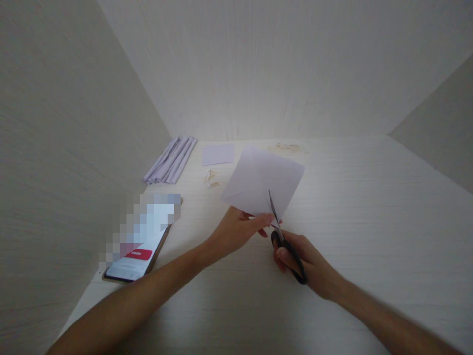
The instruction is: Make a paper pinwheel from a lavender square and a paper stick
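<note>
Surface: pale wood-grain desk (369, 222), boxed in by matching panels at 9, 12 and 3 o'clock. Light falls brightest at the back centre.

Around: phone (136, 259) with lit screen at 8 o'clock, lying against the left panel, its upper part blurred out. Bundle of folded pale strips (172, 160) at 11 o'clock near the back corner. Small paper rectangle (218, 154) flat at 12 o'clock, a few thin wooden sticks (211, 178) just below it, light scraps (288, 147) along the back edge.

Centre: left hand (236, 229) pinches the near edge of a white paper sheet (262, 180), held tilted above the desk. Right hand (305, 259) is closed through the black handles of the scissors (283, 236); blades point toward 12 o'clock, lying over the sheet's lower edge, nearly together. Nothing blocks either hand; both forearms enter from 6 o'clock.
</note>
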`<action>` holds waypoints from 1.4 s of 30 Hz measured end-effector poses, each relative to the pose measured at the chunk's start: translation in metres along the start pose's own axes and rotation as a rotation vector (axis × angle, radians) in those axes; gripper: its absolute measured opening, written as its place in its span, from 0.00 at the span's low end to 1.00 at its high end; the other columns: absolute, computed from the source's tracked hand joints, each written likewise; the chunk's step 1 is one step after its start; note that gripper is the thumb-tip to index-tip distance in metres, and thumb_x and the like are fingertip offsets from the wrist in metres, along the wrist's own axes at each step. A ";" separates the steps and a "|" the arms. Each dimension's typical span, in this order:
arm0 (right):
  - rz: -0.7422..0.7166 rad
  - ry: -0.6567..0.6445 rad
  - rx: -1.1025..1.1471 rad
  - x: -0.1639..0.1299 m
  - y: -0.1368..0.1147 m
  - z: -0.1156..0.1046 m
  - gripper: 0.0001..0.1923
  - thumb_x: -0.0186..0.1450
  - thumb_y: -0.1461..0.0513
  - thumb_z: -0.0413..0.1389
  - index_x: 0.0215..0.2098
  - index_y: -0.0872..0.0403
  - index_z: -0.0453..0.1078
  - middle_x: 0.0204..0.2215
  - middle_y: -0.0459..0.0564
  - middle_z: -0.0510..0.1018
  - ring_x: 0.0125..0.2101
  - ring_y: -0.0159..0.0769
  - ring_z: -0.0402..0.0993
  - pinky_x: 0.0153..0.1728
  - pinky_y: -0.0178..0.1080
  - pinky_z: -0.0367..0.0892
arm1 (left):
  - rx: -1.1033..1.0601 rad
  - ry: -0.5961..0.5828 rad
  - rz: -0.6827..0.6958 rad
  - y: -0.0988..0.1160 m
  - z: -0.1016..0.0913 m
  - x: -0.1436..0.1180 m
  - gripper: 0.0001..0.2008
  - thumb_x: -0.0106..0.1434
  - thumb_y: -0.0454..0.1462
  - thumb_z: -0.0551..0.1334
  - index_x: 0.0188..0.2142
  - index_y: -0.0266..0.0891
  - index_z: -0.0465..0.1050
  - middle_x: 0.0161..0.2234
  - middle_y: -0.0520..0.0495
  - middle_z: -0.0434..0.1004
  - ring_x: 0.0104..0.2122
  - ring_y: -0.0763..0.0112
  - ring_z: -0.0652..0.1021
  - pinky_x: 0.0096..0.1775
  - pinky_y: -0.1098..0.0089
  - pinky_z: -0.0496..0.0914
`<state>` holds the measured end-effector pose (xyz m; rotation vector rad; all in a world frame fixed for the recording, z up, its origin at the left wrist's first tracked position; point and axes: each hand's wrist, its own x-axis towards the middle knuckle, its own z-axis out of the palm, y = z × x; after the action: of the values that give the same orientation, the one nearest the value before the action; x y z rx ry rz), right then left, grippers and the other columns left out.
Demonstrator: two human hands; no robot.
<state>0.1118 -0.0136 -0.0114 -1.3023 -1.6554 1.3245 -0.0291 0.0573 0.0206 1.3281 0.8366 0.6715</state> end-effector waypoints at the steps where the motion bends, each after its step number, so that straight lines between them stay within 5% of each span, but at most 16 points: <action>1: 0.001 0.002 -0.003 0.000 0.000 0.000 0.25 0.57 0.43 0.41 0.20 0.55 0.55 0.16 0.43 0.59 0.19 0.27 0.55 0.20 0.33 0.51 | -0.002 0.000 -0.005 0.000 0.000 0.000 0.08 0.50 0.36 0.59 0.27 0.32 0.73 0.28 0.45 0.76 0.26 0.73 0.73 0.24 0.76 0.67; 23: 0.030 0.019 -0.009 0.000 0.002 -0.001 0.24 0.57 0.43 0.42 0.20 0.54 0.55 0.15 0.41 0.58 0.17 0.25 0.53 0.17 0.32 0.50 | -0.009 0.012 -0.020 0.001 0.000 0.000 0.07 0.49 0.35 0.59 0.25 0.32 0.73 0.27 0.45 0.76 0.26 0.73 0.73 0.24 0.76 0.68; 31: 0.045 0.006 -0.016 0.000 0.002 0.000 0.23 0.57 0.43 0.43 0.20 0.54 0.54 0.15 0.41 0.58 0.17 0.25 0.52 0.17 0.31 0.50 | -0.033 0.243 -0.006 0.001 0.001 0.002 0.09 0.48 0.39 0.60 0.25 0.33 0.70 0.24 0.49 0.72 0.22 0.75 0.71 0.21 0.74 0.69; 42: 0.041 0.005 -0.037 0.000 0.003 -0.001 0.24 0.57 0.43 0.42 0.20 0.54 0.54 0.15 0.41 0.58 0.17 0.25 0.53 0.17 0.31 0.50 | -0.032 0.245 0.004 0.001 0.000 0.003 0.07 0.49 0.38 0.60 0.26 0.34 0.70 0.25 0.50 0.72 0.23 0.75 0.71 0.22 0.75 0.70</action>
<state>0.1132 -0.0130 -0.0144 -1.3666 -1.6659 1.3190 -0.0277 0.0596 0.0211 1.2335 1.0156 0.8592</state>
